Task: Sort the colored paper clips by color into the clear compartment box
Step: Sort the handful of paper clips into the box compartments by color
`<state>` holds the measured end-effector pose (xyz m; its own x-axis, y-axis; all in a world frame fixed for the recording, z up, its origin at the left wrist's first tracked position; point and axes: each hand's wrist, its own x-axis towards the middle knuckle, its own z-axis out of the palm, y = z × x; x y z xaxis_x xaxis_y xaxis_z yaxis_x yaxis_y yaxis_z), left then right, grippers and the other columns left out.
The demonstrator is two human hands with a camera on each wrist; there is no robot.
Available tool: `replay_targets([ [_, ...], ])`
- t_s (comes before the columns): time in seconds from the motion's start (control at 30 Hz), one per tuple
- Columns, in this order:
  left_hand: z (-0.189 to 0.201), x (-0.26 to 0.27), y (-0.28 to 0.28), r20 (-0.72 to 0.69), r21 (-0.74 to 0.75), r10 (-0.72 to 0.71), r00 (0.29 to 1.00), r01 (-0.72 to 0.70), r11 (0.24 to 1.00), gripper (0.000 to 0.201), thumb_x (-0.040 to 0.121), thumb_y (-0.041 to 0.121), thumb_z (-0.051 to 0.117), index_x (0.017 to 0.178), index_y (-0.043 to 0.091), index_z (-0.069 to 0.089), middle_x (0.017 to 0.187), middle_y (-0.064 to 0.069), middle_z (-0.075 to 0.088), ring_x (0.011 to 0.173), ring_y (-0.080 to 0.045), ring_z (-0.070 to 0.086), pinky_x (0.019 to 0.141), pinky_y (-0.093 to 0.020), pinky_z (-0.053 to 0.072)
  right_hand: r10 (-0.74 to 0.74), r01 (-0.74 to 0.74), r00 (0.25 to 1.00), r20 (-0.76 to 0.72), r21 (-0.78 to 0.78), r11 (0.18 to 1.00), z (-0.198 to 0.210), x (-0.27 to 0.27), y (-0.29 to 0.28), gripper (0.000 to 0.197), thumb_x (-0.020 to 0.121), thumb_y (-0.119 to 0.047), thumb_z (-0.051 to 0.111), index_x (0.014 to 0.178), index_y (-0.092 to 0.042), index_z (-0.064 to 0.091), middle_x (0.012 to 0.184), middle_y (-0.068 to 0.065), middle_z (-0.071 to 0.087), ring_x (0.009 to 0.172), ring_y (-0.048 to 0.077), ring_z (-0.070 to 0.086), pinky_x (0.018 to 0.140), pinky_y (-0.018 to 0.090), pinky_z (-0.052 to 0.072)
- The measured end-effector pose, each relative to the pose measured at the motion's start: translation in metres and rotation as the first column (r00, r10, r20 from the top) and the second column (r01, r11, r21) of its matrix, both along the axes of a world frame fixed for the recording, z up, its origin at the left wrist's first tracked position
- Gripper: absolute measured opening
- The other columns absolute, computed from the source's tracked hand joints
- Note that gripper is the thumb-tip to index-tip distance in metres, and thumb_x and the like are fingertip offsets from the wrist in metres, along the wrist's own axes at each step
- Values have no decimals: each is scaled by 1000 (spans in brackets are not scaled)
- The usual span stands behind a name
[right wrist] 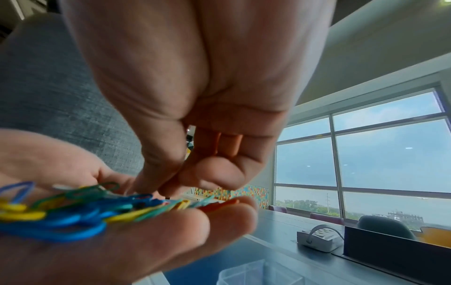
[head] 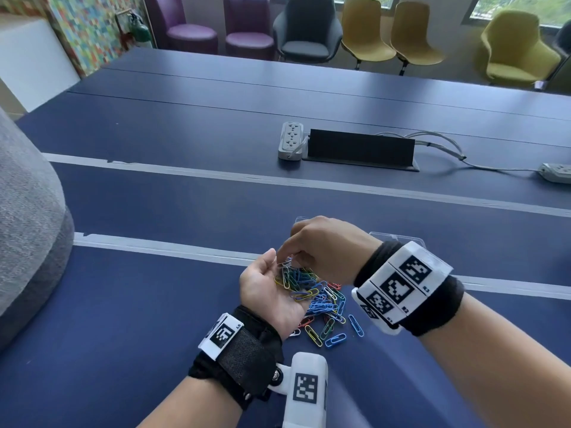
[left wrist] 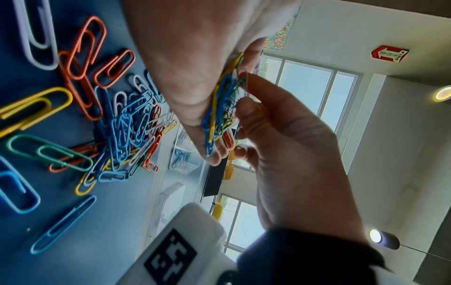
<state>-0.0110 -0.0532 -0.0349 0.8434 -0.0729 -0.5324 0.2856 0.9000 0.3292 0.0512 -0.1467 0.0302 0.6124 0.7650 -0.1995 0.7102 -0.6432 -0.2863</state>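
My left hand (head: 268, 287) is turned palm up above the table, fingers nearly straight, carrying a heap of mixed paper clips (head: 298, 281) in blue, yellow and green. My right hand (head: 285, 254) reaches down into that heap, thumb and forefinger pinched on a thin pale clip (left wrist: 247, 84). In the right wrist view the pinching fingertips (right wrist: 156, 179) meet just over the clips (right wrist: 73, 214) lying on the left hand (right wrist: 146, 243). Several loose clips (head: 329, 316) lie in a pile on the blue table below. The clear compartment box (head: 397, 236) is mostly hidden behind my right hand.
A grey power strip (head: 290, 144) and a black cable box (head: 361, 147) sit further back on the table, with another strip (head: 556, 172) at the far right. A grey cushioned seat (head: 27, 223) stands at the left. Chairs line the far edge.
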Motion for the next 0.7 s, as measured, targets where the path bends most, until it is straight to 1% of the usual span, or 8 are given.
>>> replay_targets([
  [0.13,-3,1,2,1,-13,1,1000,-1,1000,47,98,33,29,94,3,65,87,-19,71,88,-36,62,80,-46,47,44,-44,999,4,-2,999,1,0,-1,25,88,-24,57,107,-38,66,98,-5,61,94,19,58,73,34,51],
  [0.2,-4,1,3,1,-13,2,1000,-2,1000,45,97,31,30,93,3,66,89,-20,69,90,-36,62,86,-46,46,50,-50,999,1,33,998,0,0,-1,24,87,-25,59,104,-39,67,94,-7,61,91,18,59,71,33,51],
  [0.3,-5,1,3,-12,-17,-6,1000,6,1000,40,96,27,31,94,3,64,92,-19,66,94,-35,59,98,-47,40,91,-92,996,7,47,995,-1,0,-1,27,88,-22,57,105,-41,67,90,-8,58,87,17,58,67,32,49],
  [0.37,-7,1,3,-19,-28,-7,1000,7,1000,41,95,26,31,92,2,64,92,-19,65,96,-35,58,101,-47,37,127,-127,992,1,31,991,-1,0,0,27,89,-22,55,107,-40,67,89,-9,56,87,17,57,66,30,46],
  [0.47,-8,2,4,-24,-51,0,1000,-1,999,42,95,26,30,92,2,64,95,-20,64,99,-35,57,103,-47,36,138,-138,990,-10,8,990,-2,1,0,25,89,-25,56,107,-38,67,94,-7,60,90,17,58,68,31,48],
  [0.57,-12,2,4,-16,-68,3,1000,-4,998,41,93,24,31,87,2,66,91,-20,67,93,-34,61,97,-45,40,151,-151,989,-9,-14,988,-4,2,1,21,89,-30,55,106,-35,67,99,-7,60,93,19,58,72,33,49],
  [0.63,-10,1,3,14,-83,9,1000,-8,997,38,86,20,36,71,4,67,75,-15,67,77,-30,65,85,-40,46,156,-156,988,2,-25,987,-6,2,2,20,90,-29,54,105,-33,66,102,-6,59,96,20,58,73,34,49],
  [0.7,-8,1,2,34,-93,23,999,-19,995,36,78,19,40,56,7,65,60,-9,62,58,-25,65,72,-34,48,154,-154,988,17,-3,988,-9,1,2,20,91,-26,52,104,-32,65,105,-5,58,97,23,58,72,36,49],
])
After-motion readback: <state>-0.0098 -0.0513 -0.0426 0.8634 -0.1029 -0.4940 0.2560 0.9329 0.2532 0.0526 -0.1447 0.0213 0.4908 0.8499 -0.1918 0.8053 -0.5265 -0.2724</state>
